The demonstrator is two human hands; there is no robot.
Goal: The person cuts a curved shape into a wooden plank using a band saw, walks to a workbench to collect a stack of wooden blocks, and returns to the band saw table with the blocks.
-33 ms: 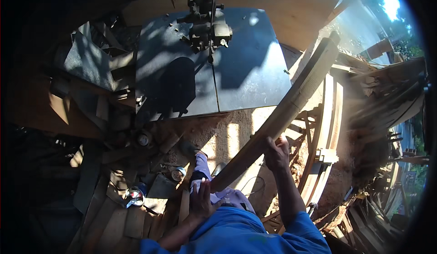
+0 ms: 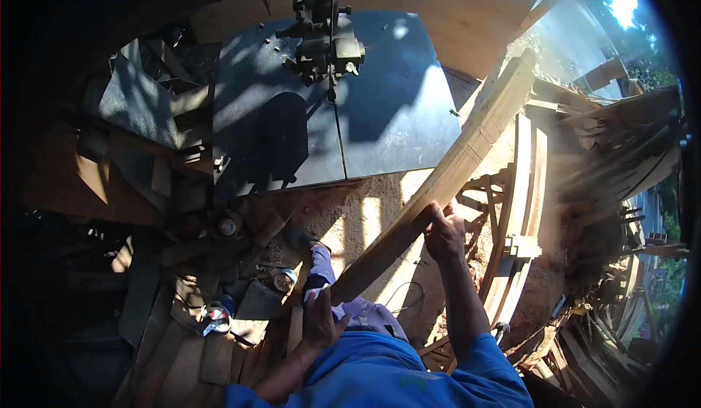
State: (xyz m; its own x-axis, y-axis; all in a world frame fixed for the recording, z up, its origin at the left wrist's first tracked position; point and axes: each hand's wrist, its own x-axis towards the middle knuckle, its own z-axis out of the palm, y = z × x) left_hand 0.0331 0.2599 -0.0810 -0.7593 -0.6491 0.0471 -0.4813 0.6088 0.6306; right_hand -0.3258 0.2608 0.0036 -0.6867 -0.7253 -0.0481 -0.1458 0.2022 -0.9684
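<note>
A long wooden board (image 2: 475,138) runs diagonally from the upper right down toward my body, its upper face partly sunlit. My right hand (image 2: 444,233) grips it along its lower half, fingers and thumb around the edge. Its near end is in my left hand (image 2: 323,318), low in front of my blue shirt and partly shadowed. Beyond the board is a dark metal machine table (image 2: 270,65), with a slot running to its front edge and a blocky guide assembly (image 2: 321,57) at the back middle.
Curved wooden pieces (image 2: 518,211) stand on the right beside heaps of timber (image 2: 621,145). Offcuts and metal sheets (image 2: 135,97) crowd the left. Small cans (image 2: 285,280) lie among boards near my feet on the dirt ground (image 2: 372,218). A plywood panel (image 2: 467,21) rises behind the table.
The board has shifted slightly up and left and turned so its top face catches more sun. My right hand has risen a little with it.
</note>
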